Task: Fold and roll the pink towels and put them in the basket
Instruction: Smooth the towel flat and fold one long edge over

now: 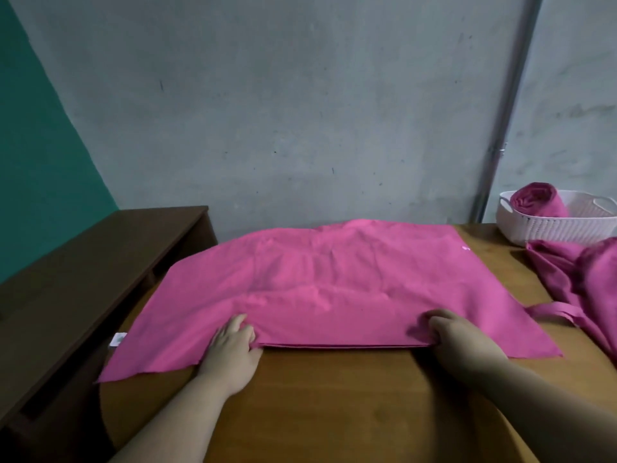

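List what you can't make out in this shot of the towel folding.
1. Towel pile, head view: cut off by the right edge, so the count is unclear.
2. Basket, head view: its right end is cut off, and the rolled towel hides part of the inside.
3. White tag on the spread towel, head view: too small to read.

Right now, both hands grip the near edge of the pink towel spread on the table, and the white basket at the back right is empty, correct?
Not quite: the head view shows the white basket holds a rolled towel, so it is not empty. The rest stands: left hand and right hand grip the spread towel on the table.
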A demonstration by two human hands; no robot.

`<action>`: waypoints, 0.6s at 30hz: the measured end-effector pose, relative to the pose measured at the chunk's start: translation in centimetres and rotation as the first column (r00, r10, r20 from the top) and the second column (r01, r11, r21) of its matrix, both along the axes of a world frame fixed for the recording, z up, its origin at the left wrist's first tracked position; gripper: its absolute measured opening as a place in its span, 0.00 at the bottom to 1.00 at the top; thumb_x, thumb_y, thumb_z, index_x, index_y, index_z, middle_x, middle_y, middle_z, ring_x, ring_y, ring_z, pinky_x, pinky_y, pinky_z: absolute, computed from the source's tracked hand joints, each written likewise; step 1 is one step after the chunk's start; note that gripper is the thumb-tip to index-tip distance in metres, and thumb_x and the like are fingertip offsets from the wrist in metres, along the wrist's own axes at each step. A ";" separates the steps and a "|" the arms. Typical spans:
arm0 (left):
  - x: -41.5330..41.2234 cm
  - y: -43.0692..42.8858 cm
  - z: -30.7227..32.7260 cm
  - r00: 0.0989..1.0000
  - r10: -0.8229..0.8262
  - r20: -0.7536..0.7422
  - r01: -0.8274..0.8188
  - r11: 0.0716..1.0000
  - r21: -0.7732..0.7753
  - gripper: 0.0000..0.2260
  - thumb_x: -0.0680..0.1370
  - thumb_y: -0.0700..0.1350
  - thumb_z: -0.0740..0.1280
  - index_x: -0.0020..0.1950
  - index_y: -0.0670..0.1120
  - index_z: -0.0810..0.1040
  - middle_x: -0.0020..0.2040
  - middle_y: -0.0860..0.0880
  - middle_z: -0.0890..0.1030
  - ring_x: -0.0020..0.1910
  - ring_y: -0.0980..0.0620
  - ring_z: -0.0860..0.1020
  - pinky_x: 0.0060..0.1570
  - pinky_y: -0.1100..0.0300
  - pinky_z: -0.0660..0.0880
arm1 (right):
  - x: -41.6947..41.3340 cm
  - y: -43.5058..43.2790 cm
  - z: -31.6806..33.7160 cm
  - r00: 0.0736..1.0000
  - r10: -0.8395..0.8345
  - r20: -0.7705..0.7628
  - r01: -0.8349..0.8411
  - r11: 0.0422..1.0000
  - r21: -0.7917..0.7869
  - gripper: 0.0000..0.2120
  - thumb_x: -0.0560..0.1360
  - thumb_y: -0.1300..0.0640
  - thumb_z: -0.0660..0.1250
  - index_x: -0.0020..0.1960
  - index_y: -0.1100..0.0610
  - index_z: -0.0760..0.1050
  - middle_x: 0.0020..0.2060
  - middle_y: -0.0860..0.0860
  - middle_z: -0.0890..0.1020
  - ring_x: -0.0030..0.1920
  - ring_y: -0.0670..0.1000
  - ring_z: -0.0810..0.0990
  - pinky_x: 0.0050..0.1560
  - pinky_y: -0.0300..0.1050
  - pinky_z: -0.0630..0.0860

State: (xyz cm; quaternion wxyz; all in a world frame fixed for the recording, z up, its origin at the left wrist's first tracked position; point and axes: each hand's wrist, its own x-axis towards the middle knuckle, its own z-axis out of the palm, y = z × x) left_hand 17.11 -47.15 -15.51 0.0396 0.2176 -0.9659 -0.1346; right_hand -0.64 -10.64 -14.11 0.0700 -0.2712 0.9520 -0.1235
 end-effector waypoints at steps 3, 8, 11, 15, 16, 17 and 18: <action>-3.1 -1.6 0.1 1.000 -0.010 0.002 0.010 1.000 0.014 0.12 0.81 0.49 0.64 0.41 0.53 0.63 0.81 0.50 0.56 0.78 0.46 0.59 0.76 0.50 0.58 | -2.5 -1.3 -0.2 1.000 -0.011 -0.014 0.011 1.000 0.004 0.17 0.75 0.57 0.66 0.63 0.52 0.77 0.70 0.48 0.73 0.69 0.51 0.73 0.69 0.43 0.68; -4.2 -1.9 -0.2 1.000 -0.019 -0.025 0.019 1.000 0.008 0.10 0.82 0.50 0.62 0.43 0.54 0.66 0.81 0.52 0.56 0.80 0.49 0.55 0.78 0.50 0.54 | -3.7 -1.4 -0.5 0.996 -0.072 -0.045 0.071 0.997 -0.025 0.20 0.78 0.56 0.65 0.70 0.52 0.73 0.72 0.49 0.72 0.72 0.50 0.69 0.73 0.44 0.64; -2.8 -1.4 -0.1 0.999 -0.029 -0.035 0.030 0.999 0.018 0.09 0.82 0.50 0.63 0.43 0.52 0.67 0.81 0.53 0.57 0.80 0.51 0.53 0.79 0.51 0.50 | -2.4 -0.8 -0.6 0.994 -0.101 -0.038 0.100 0.994 -0.034 0.21 0.79 0.57 0.64 0.71 0.53 0.72 0.72 0.49 0.72 0.72 0.50 0.70 0.73 0.43 0.64; 0.4 0.3 0.0 0.998 -0.058 -0.024 0.058 0.998 0.027 0.11 0.82 0.52 0.62 0.42 0.54 0.64 0.81 0.53 0.56 0.81 0.53 0.51 0.79 0.51 0.48 | 1.0 0.7 -0.4 0.991 -0.131 -0.023 0.130 0.990 -0.053 0.21 0.76 0.60 0.65 0.69 0.55 0.74 0.70 0.51 0.75 0.70 0.53 0.72 0.71 0.44 0.66; 1.6 0.9 0.0 0.998 -0.059 -0.023 0.060 0.998 0.027 0.11 0.82 0.52 0.62 0.42 0.54 0.64 0.81 0.53 0.56 0.81 0.53 0.51 0.79 0.51 0.47 | 2.1 1.2 -0.3 0.990 -0.139 -0.022 0.137 0.989 -0.056 0.22 0.75 0.61 0.65 0.70 0.55 0.74 0.70 0.52 0.75 0.71 0.53 0.72 0.71 0.44 0.65; 2.7 1.5 -0.1 0.998 -0.060 -0.022 0.061 0.998 0.029 0.11 0.82 0.53 0.62 0.42 0.54 0.64 0.82 0.53 0.55 0.81 0.53 0.51 0.79 0.51 0.47 | 3.2 1.8 -0.3 0.990 -0.141 -0.025 0.139 0.989 -0.058 0.23 0.75 0.61 0.66 0.71 0.56 0.73 0.71 0.52 0.75 0.71 0.54 0.71 0.72 0.44 0.64; 3.9 2.1 -0.1 0.998 -0.060 -0.018 0.060 0.998 0.033 0.11 0.82 0.54 0.62 0.42 0.54 0.64 0.82 0.53 0.55 0.81 0.53 0.51 0.79 0.51 0.47 | 4.4 2.4 -0.2 0.990 -0.139 -0.027 0.138 0.989 -0.057 0.25 0.75 0.60 0.67 0.71 0.56 0.73 0.72 0.52 0.74 0.71 0.54 0.71 0.72 0.45 0.63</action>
